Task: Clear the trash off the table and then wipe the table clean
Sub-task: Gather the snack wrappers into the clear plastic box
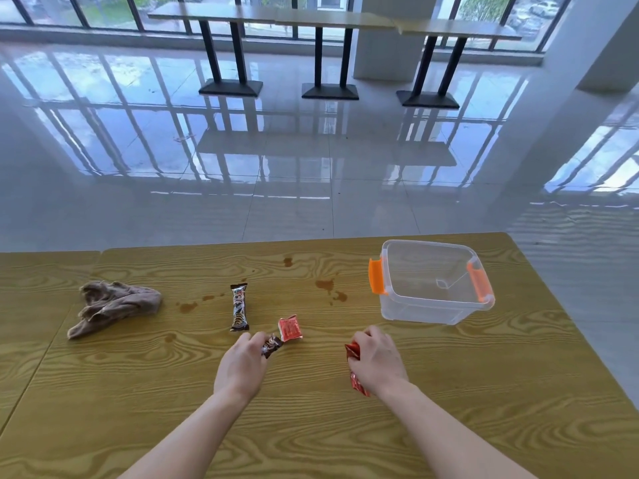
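Far left on the wooden table (311,426): a crumpled brown cloth (114,305), lying loose, well apart from both hands. Right of it, brown liquid stains (188,307) dot the tabletop, with more splashes further right near the middle.

Next, a long brown snack wrapper (239,307) lies flat and points away from the person, between the two stain patches.

Just below its near end is the left hand (242,368), palm down, fingers curled. Thumb and fingertips pinch a small brown wrapper (272,345), which sticks out to the hand's right. Whether it is lifted or touching the table is hard to tell from this angle.

Just beside that wrapper, nearly touching, a red square packet (289,328) lies flat on the table.

Further right is the right hand (375,361), fingers closed around a red foil wrapper (352,350). One end pokes out at the fingers, the other below the heel of the hand by the wrist. The hand is low over the table.

Far right, beyond the right hand: a clear plastic bin (422,311) with orange handles (377,275) on its two short sides. It stands upright and lidless near the table's far right corner.

Behind the table, a glossy tiled floor (294,160) and high tables (328,20) by the windows.
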`<action>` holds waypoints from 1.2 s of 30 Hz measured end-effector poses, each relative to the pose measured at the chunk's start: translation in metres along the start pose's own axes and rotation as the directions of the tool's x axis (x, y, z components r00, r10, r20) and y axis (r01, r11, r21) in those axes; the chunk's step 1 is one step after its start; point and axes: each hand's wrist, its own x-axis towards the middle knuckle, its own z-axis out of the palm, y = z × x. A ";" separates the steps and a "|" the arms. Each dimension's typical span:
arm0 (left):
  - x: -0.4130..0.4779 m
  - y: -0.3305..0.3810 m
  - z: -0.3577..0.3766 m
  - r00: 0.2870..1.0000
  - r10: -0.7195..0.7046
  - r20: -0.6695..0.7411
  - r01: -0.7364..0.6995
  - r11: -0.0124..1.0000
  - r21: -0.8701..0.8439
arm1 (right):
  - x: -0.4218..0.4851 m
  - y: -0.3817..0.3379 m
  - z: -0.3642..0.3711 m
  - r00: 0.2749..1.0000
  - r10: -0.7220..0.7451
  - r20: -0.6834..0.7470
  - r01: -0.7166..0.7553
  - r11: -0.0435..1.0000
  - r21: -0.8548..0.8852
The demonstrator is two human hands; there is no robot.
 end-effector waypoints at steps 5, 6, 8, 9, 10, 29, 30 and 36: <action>0.014 0.037 -0.014 0.993 0.100 -0.059 -0.103 0.994 -0.040 | 0.007 -0.005 -0.024 0.992 -0.063 -0.106 0.067 0.997 0.030; 0.016 0.045 -0.016 0.990 0.118 -0.074 -0.122 0.991 -0.051 | 0.007 -0.006 -0.029 0.989 -0.074 -0.129 0.079 0.996 0.036; 0.021 0.060 -0.021 0.983 0.153 -0.102 -0.161 0.984 -0.075 | 0.009 -0.006 -0.041 0.981 -0.089 -0.174 0.100 0.994 0.053; 0.024 0.068 -0.024 0.978 0.175 -0.115 -0.184 0.980 -0.080 | 0.010 -0.006 -0.048 0.975 -0.094 -0.202 0.109 0.992 0.066; 0.027 0.077 -0.025 0.972 0.199 -0.125 -0.210 0.974 -0.080 | 0.011 -0.005 -0.055 0.968 -0.097 -0.230 0.117 0.990 0.075; 0.080 0.248 -0.012 0.878 0.457 -0.144 -0.474 0.871 -0.130 | 0.049 0.079 -0.169 0.915 0.075 -0.397 -0.043 0.995 0.088; 0.083 0.256 -0.010 0.874 0.466 -0.139 -0.482 0.867 -0.125 | 0.053 0.084 -0.172 0.916 0.086 -0.393 -0.056 0.995 0.087; 0.106 0.292 0.013 0.855 0.511 -0.087 -0.518 0.852 -0.082 | 0.077 0.115 -0.180 0.916 0.153 -0.370 -0.112 0.985 0.130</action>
